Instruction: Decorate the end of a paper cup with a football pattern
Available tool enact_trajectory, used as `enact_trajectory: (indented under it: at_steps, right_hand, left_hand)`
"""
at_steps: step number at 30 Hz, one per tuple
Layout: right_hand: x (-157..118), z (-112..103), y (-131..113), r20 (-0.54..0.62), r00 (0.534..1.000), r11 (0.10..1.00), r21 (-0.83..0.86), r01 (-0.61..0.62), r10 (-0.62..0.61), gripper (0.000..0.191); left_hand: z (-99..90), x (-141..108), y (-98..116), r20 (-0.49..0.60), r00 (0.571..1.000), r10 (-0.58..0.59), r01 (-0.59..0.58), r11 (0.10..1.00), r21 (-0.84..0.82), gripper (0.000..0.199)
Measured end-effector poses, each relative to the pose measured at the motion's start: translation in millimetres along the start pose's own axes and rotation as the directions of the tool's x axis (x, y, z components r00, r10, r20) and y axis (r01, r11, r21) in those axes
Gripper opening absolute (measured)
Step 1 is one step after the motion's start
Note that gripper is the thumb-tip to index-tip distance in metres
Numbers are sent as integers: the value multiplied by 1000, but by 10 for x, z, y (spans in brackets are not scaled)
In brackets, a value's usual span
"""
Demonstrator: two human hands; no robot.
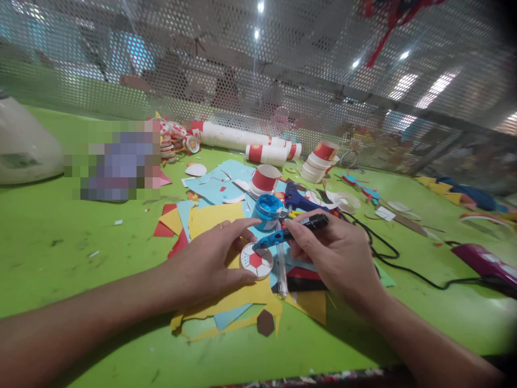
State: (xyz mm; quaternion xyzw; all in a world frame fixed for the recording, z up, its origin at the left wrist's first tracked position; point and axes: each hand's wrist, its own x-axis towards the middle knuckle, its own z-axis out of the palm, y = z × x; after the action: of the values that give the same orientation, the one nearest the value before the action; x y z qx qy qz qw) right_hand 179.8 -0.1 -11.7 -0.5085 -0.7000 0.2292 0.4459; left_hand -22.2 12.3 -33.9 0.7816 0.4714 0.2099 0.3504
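My left hand (pixel 214 256) grips the edge of a small round white disc (pixel 264 267) between thumb and fingers. The disc carries a red central shape, dark lines and blue dots on its left part. In my right hand (pixel 331 248) is a marker pen (pixel 297 229) with a black end, its front smeared with blue; the tip rests on or just over the upper part of the disc. Right behind the disc stands an open jar of blue paint (pixel 266 210). Yellow paper (pixel 218 218) and other coloured scraps lie under my hands, with a clear stick (pixel 281 269) beside the disc.
A blue glue gun (pixel 301 198) with a black cable lies behind my right hand. Paper cups (pixel 264 179) and long cup stacks (pixel 242 137) stand and lie farther back. At right is a purple device (pixel 484 264). A perforated screen (pixel 226 70) closes off the table's far side.
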Motion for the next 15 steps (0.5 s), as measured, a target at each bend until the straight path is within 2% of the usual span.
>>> enact_trajectory:
  at_steps: [7,11,15]
  right_hand:
    - [11,17,24,-37,998,998,-20,-52,51,40]
    - [8,31,35,-62,996,998,-24,-66,64,39]
    - [5,13,-9,-79,996,999,23,-27,29,34]
  left_hand:
    - [-18,-9,40,21,999,-34,34,999,11,71]
    - [-17,-10,31,16,999,-43,43,999,8,72]
    - [18,1,-33,-9,1000,-2,1,1000,-9,72]
